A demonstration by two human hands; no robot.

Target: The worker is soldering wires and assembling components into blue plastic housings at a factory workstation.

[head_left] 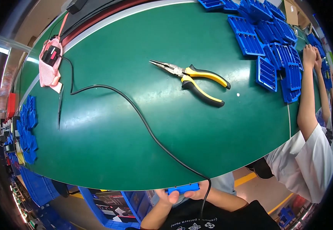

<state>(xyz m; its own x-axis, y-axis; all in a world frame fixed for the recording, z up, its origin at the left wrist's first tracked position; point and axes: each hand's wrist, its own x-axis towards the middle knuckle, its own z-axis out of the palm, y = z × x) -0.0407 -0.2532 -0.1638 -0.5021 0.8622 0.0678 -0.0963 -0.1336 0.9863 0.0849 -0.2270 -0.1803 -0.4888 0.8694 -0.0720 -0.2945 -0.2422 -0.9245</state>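
Both hands hold small blue plastic part at near edge of green worktop: left hand pinches left end, right hand closes on right end. Better kept level, grip firm; black cable runs just beside right hand, pliers well apart.

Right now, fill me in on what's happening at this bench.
A person holds a small blue plastic part at the near edge of the green table, the left hand and right hand both gripping it. A black cable snakes across the table toward them. Yellow-handled long-nose pliers lie untouched mid-table. At the right, a co-worker in a white sleeve reaches into a pile of blue plastic trays. More blue parts sit at the left edge.
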